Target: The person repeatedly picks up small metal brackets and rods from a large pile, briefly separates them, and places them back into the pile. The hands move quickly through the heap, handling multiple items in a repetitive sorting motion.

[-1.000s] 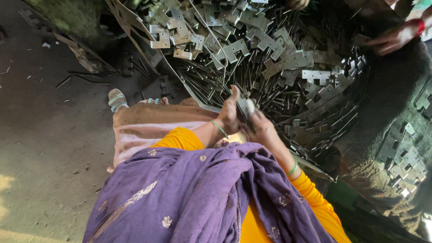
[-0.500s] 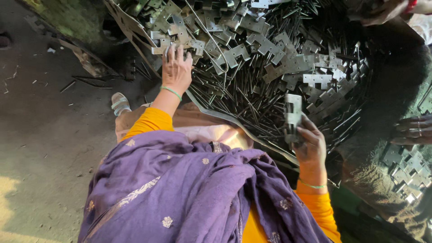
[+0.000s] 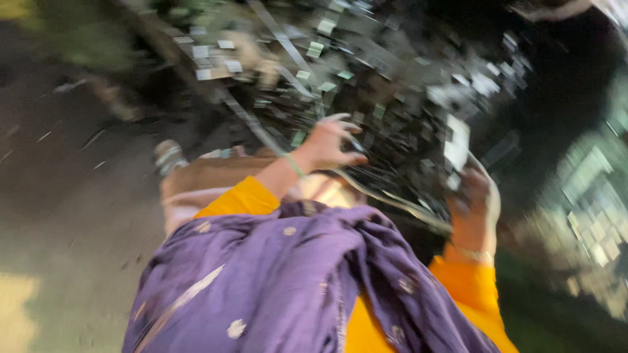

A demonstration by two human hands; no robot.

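Head view, blurred: my left hand (image 3: 329, 145) hovers spread over the scrap pile (image 3: 392, 98). My right hand (image 3: 474, 199) grips a metal piece (image 3: 456, 145); keeping fingers off sharp edges seems wise.

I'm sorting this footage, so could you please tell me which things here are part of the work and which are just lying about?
In the work:
- right hand holding flat metal pieces
- left hand over the heap of metal pieces

Lying about:
- scraps on the floor
- purple shawl

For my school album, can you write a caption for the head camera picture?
Blurry view: left hand over a heap of metal pieces, right hand holding a pale flat piece.
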